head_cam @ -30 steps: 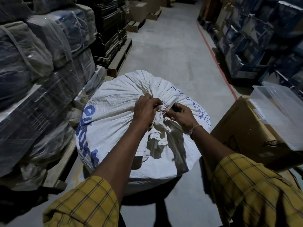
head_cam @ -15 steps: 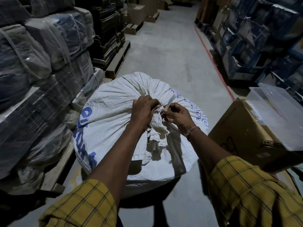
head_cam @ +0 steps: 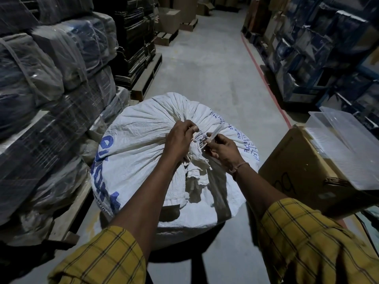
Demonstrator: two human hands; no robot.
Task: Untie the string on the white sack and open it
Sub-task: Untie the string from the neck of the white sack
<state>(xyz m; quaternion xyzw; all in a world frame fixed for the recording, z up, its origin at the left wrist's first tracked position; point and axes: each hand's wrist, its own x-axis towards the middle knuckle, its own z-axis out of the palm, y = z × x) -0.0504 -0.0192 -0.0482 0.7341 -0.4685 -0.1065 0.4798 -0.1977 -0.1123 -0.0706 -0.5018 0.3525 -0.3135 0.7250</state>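
1. The white sack (head_cam: 143, 152) stands upright on the floor, its gathered neck (head_cam: 196, 140) at the top centre, still bunched tight.
2. The left hand (head_cam: 178, 140) is closed around the neck from its left side, fingers curled into the folds.
3. The right hand (head_cam: 222, 149) sits just right of the neck, fingertips pinching a pale end of string (head_cam: 215, 134) that runs up and away to the right.
4. The knot itself is hidden among the folds; the neck's loose flap hangs toward the person.
5. Judged from this, the right hand is placed to pull the string away from the neck, the left bracing.
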